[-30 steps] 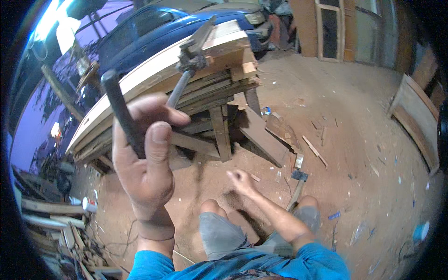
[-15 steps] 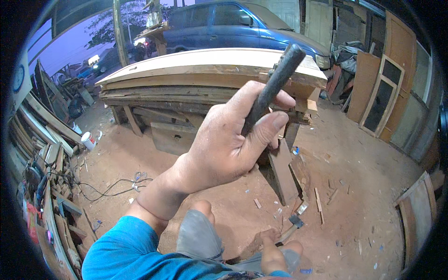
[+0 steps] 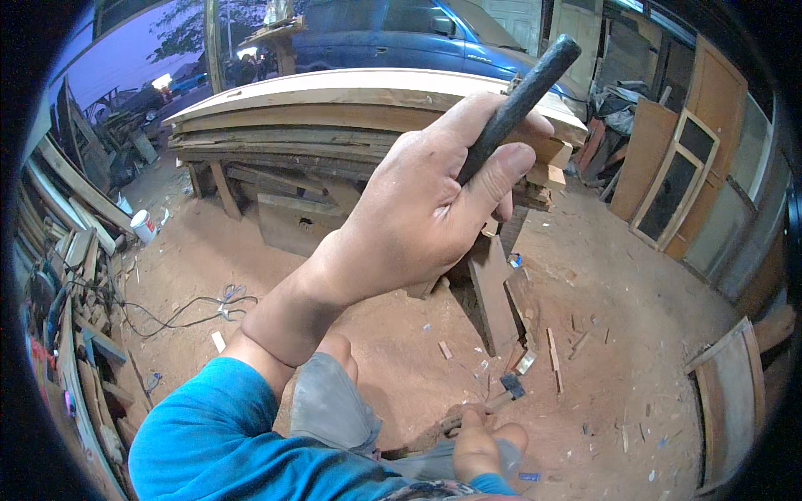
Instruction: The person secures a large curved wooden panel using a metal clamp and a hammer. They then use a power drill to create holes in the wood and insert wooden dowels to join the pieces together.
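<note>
— Filling the middle, what's that left hand (image 3: 418, 209) doing?
— Fingers wrapped tight round a dark tool handle (image 3: 522, 100), raised before the stacked planks (image 3: 334, 108).
— And the right hand (image 3: 480, 438)?
— Low by the knee, touching a small hammer (image 3: 501, 392) lying on the dirt floor (image 3: 635, 284); how tightly it grips I cannot tell.

Stacked wooden planks (image 3: 351, 108); blue car (image 3: 401, 37) behind; door frame (image 3: 681, 179) right
</note>
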Motion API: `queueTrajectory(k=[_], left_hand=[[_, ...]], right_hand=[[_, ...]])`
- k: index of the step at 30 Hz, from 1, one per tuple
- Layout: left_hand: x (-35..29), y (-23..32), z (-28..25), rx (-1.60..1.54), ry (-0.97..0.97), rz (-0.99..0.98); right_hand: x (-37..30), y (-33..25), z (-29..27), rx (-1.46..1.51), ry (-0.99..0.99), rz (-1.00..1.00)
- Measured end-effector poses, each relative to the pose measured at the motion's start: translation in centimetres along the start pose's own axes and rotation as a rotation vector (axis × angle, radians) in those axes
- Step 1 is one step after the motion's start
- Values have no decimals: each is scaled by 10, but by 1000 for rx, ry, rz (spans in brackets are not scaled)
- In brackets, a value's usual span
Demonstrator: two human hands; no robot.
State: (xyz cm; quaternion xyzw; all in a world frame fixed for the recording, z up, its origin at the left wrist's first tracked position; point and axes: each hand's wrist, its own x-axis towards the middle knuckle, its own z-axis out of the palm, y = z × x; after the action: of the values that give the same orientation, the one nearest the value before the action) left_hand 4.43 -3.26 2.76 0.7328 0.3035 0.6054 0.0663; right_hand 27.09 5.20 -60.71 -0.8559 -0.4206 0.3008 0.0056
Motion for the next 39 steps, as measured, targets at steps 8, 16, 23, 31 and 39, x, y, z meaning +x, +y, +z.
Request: queueTrajectory(k=[8, 16, 23, 31, 39], left_hand=[[-2, 7, 2, 38, 18, -51], [8, -1, -21, 109, -184, -23], [21, 16, -3, -59, 274, -900], [54, 11, -31, -335, -327, -1684], [47, 16, -12, -57, -277, -1618]], right_hand=[[20, -19, 5, 1230, -178, 217], [-72, -7, -160, 971, -328, 159], [-238, -30, -445, 961, -471, -286], [-310, -135, -625, 544, -73, -580], [-298, -220, -670, 371, 108, -673]])
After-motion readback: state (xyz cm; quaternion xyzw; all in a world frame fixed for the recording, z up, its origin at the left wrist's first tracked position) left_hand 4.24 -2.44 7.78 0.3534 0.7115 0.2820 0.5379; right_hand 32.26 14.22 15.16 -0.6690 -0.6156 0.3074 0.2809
